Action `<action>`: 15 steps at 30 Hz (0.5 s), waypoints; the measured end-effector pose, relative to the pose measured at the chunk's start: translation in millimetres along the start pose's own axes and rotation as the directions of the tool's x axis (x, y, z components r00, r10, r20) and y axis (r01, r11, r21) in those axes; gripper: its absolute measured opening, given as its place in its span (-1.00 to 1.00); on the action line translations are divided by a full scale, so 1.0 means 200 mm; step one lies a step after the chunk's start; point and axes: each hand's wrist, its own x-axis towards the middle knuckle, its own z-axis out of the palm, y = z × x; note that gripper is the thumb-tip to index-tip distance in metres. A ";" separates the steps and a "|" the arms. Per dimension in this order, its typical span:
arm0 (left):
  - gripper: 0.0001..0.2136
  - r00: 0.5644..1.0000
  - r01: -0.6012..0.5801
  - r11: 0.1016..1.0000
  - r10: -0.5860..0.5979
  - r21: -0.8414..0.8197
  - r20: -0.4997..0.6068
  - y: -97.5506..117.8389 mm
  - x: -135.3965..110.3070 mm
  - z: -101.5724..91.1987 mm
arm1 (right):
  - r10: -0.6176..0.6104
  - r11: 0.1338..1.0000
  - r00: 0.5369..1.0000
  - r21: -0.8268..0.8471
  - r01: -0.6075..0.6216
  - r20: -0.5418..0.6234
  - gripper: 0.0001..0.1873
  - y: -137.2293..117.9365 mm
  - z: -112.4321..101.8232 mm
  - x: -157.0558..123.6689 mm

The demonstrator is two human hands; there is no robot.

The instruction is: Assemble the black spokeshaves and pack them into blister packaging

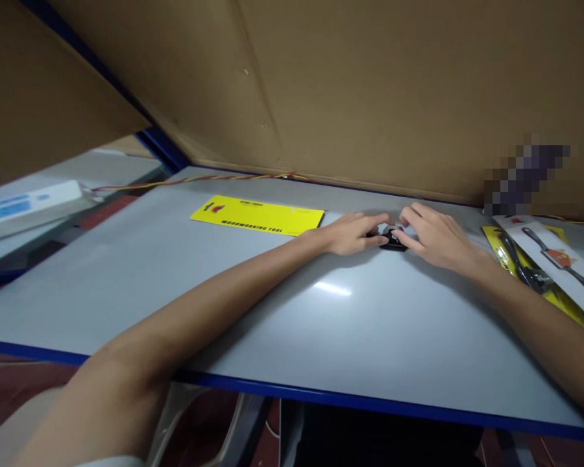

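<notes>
Both my hands meet far across the grey table (282, 311) on a small black object (392, 244). My left hand (355, 232) lies on the table with its fingertips pinched against the object's left side. My right hand (431, 235) curls its fingers over the object's right side and top. Most of the object is hidden by my fingers, so I cannot make out what it is. A yellow card (257, 215) printed "woodworking tool" lies flat to the left of my left hand.
Packaged tools on yellow and white backing cards (547, 263) lie at the right edge. A cardboard wall (350, 91) rises behind the table. A red-yellow twisted wire (194, 180) runs along its base. A white power strip (29, 204) sits at far left.
</notes>
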 end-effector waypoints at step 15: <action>-0.71 1.000 -0.029 0.999 0.028 -0.034 -0.003 -0.02 0.00 0.02 | 0.111 0.989 0.983 -0.117 -0.095 0.148 -0.50 -0.15 -0.02 -0.01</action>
